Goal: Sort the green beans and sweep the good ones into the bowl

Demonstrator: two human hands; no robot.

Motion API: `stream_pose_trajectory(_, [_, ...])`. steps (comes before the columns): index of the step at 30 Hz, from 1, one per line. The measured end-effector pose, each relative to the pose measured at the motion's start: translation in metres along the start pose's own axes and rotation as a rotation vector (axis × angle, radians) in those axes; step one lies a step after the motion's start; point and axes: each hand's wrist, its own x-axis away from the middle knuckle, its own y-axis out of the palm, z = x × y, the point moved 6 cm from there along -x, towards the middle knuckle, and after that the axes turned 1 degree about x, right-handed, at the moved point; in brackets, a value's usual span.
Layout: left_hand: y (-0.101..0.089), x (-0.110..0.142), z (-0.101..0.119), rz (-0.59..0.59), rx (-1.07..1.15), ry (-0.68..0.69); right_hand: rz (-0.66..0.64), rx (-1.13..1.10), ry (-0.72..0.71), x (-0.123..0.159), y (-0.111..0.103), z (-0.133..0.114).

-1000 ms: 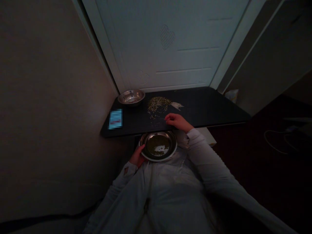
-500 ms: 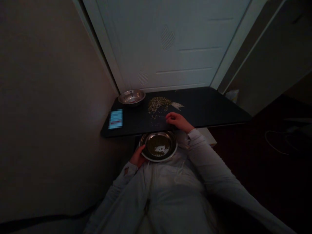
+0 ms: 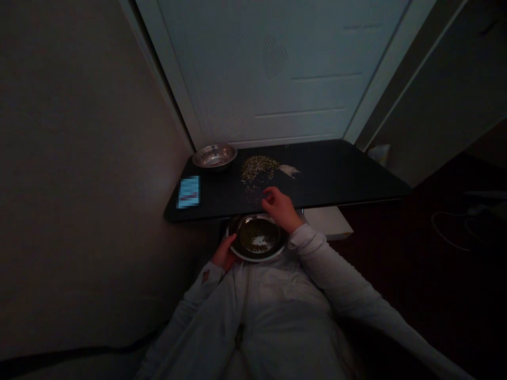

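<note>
My left hand (image 3: pixel 225 254) grips the left rim of a round steel bowl (image 3: pixel 258 259) at my lap, just below the table's front edge. Small green beans (image 3: pixel 253 229) cover much of its bottom, with a bare shiny patch towards me. My right hand (image 3: pixel 280 207) is over the table's front edge, beyond the bowl, its fingers curled in. Whatever lies between those fingertips is too small to make out. Past it on the dark table (image 3: pixel 328 174) spreads a mixed heap of green and pale grains (image 3: pixel 258 168), beside a small whitish pile (image 3: pixel 289 170).
Another steel bowl (image 3: pixel 214 157) stands at the table's back left. A pixelated light-blue rectangle (image 3: pixel 189 192) lies in front of it. Beneath the table's front edge is a white box (image 3: pixel 328 222). A white door (image 3: pixel 309 63) rises behind, with a wall on the left.
My right hand has come slightly left and nearer to me, towards the bowl, with its fingers curled. The left hand keeps its hold; the bare patch among the beans has shifted slightly.
</note>
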Motion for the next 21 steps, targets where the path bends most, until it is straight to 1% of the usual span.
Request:
stream_pose_trajectory(5, [-0.003, 0.0, 0.0, 0.05, -0.018, -0.012, 0.037, 0.063, -0.004, 0.002, -0.007, 0.003])
stream_pose_trajectory(11, [-0.003, -0.002, 0.0, 0.035, -0.014, 0.008, 0.05, 0.099, 0.01, 0.004, -0.017, 0.009])
stream_pose_trajectory(15, [-0.007, -0.004, -0.001, 0.047, -0.022, 0.005, 0.069, 0.123, 0.019, 0.003, -0.026, 0.015])
stream_pose_trajectory(21, [-0.007, -0.002, -0.001, 0.045, -0.014, -0.017, 0.075, 0.158, 0.028, -0.004, -0.039, 0.028])
